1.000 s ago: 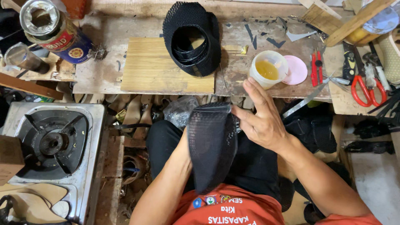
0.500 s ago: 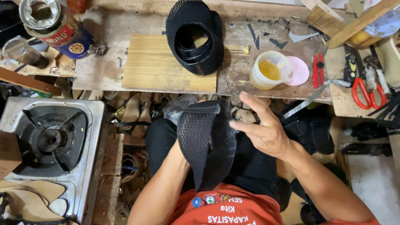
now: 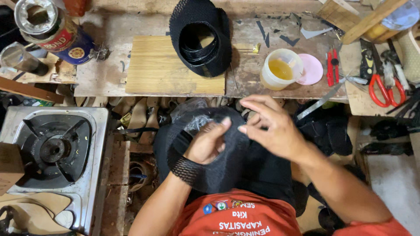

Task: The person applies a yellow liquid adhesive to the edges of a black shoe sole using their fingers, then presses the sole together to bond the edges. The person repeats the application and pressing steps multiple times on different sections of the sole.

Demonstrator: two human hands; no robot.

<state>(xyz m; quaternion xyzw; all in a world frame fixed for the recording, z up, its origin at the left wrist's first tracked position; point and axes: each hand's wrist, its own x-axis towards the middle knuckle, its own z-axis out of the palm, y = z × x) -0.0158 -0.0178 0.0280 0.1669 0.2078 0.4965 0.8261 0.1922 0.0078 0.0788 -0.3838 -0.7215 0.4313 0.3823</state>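
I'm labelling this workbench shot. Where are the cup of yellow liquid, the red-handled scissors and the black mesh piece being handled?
cup of yellow liquid (image 3: 281,69), head view, on the liquid surface.
red-handled scissors (image 3: 385,89), head view, on the handle loops.
black mesh piece (image 3: 188,169), head view, on the part wrapped round the left wrist.

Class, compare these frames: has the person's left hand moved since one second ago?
Yes. The left hand, earlier hidden under the black mesh piece, now shows on top of it, raised toward the workbench edge, fingertips near the right hand.
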